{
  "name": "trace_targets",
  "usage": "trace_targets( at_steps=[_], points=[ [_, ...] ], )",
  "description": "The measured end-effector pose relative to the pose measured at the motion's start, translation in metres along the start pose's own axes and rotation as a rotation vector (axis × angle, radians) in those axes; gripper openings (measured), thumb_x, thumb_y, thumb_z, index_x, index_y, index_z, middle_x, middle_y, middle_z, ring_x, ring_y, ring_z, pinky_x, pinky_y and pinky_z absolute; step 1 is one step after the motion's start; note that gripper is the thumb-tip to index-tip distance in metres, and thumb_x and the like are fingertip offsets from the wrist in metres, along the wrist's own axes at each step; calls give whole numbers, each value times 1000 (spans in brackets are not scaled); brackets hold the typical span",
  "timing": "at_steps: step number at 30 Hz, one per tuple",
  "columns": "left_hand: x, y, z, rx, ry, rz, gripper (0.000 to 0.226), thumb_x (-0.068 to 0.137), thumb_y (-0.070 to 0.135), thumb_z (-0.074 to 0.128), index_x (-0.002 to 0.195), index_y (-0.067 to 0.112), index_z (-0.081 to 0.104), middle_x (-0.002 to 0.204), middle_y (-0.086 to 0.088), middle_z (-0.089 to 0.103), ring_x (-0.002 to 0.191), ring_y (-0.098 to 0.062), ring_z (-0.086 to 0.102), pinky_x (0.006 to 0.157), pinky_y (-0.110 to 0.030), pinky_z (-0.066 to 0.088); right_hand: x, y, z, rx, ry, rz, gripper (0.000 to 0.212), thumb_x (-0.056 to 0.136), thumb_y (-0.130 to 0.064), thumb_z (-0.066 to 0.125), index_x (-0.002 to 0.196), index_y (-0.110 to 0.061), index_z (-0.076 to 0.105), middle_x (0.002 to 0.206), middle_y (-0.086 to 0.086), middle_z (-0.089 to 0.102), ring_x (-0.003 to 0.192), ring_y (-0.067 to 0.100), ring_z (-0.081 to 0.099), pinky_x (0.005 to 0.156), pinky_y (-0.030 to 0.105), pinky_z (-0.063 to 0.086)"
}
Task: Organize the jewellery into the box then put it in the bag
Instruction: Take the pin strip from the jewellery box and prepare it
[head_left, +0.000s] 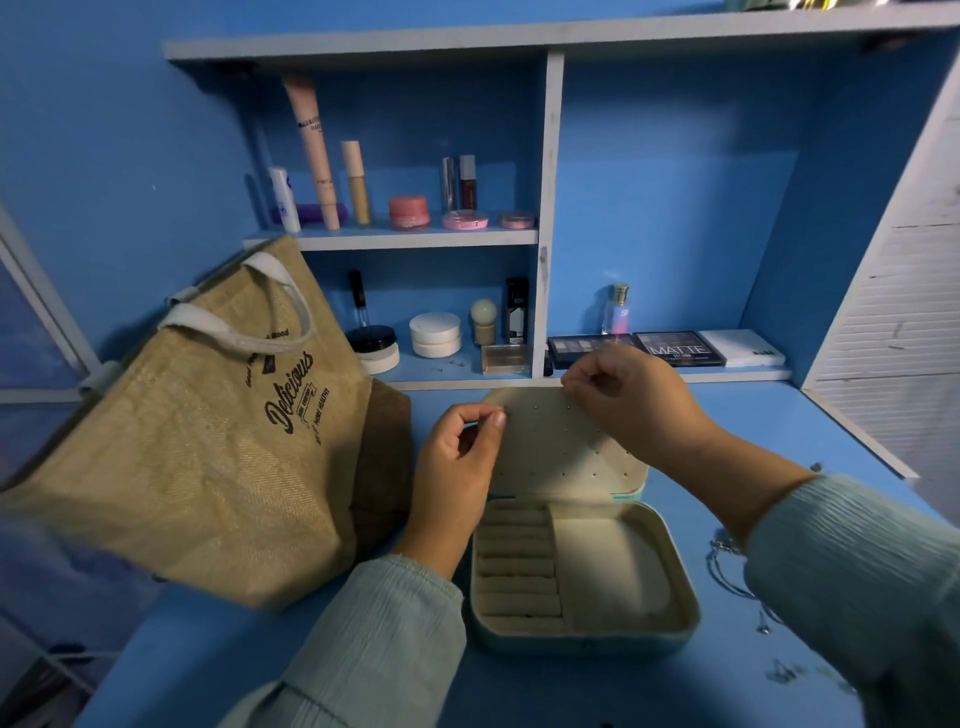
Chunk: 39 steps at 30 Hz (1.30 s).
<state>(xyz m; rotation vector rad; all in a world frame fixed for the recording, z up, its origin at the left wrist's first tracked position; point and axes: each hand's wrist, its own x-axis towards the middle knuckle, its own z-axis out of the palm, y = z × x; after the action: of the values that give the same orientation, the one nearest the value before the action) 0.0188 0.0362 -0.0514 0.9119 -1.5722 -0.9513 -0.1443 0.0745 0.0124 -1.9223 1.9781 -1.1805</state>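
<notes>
A small cream-lined jewellery box (613, 577) stands open on the blue desk, its perforated lid panel (550, 447) upright. Ring rolls fill the left half of its base; the right compartment looks bare. My left hand (457, 462) pinches the lid's left edge. My right hand (628, 400) is at the lid's top right corner, fingers curled as if pinching something tiny that I cannot make out. A jute tote bag (208, 452) printed "Delicious" stands to the left. Silver chains and small pieces (737, 577) lie on the desk at the right, partly under my right sleeve.
A shelf unit (545, 208) behind the box holds cosmetics: tubes, pink jars, powder pots. Eyeshadow palettes (675, 348) and a small perfume bottle (615, 309) stand at the back of the desk. Tiny earrings (449, 365) lie on the lower shelf.
</notes>
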Motion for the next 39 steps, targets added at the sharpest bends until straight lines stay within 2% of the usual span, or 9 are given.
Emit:
trace_targets(
  at_steps=[7,12,14,20,22,24,30,36,39],
  points=[
    [-2,-4,2,22,39,51,15,92,18,55,86,32,54,89,18,58,80,18,53,69,-1,42,-1,1,1,23,15,-9,11,87,-11,60,82,-20,62,84,-4,56,74,4,48,63,-2,33],
    [2,-8,6,78,85,153,17,89,11,59,86,27,53,85,16,58,80,15,55,70,-3,43,-1,1,1,32,13,-8,9,87,-11,60,84,-18,64,88,0,59,81,11,51,64,7,35],
    [4,-9,7,120,96,199,19,88,9,60,85,25,52,83,17,56,80,15,56,69,-2,42,-2,1,1,29,13,-12,8,87,-12,60,84,-18,64,87,0,58,80,9,50,63,5,35],
    [9,-13,5,233,107,315,22,88,9,61,89,27,48,84,18,53,78,0,57,73,-5,44,-4,-1,1,30,25,-20,7,87,-10,61,86,-14,67,85,-2,58,79,9,50,64,1,35],
    [11,-14,3,302,68,406,9,89,14,57,96,20,55,88,16,54,82,2,55,79,-2,41,-6,-2,1,33,27,-21,8,87,-11,61,86,-16,65,83,-5,57,78,8,50,64,-1,35],
    [12,-15,0,392,46,486,22,89,21,49,102,10,63,93,8,55,87,3,50,83,-1,38,-6,-3,0,40,25,-19,8,88,-11,60,86,-17,65,82,-8,55,78,7,50,63,-2,35],
    [16,-13,-10,521,-37,509,31,89,24,44,105,7,64,96,-7,61,84,1,49,80,4,35,-7,-4,-1,46,30,-13,10,88,-12,61,83,-21,62,84,-6,57,78,9,51,62,-2,35],
    [18,-12,-15,620,-68,543,35,90,32,42,108,9,62,98,-5,63,88,-3,52,71,3,36,-8,-5,-3,36,16,-3,7,88,-13,60,87,-18,66,86,-5,57,79,8,51,62,-1,36],
    [17,-12,-13,531,-34,484,19,89,19,57,103,8,62,95,0,62,87,-2,53,78,3,37,-8,-6,-4,18,9,-14,10,89,-13,59,93,-13,69,87,-6,56,80,8,50,63,1,35]
  ],
)
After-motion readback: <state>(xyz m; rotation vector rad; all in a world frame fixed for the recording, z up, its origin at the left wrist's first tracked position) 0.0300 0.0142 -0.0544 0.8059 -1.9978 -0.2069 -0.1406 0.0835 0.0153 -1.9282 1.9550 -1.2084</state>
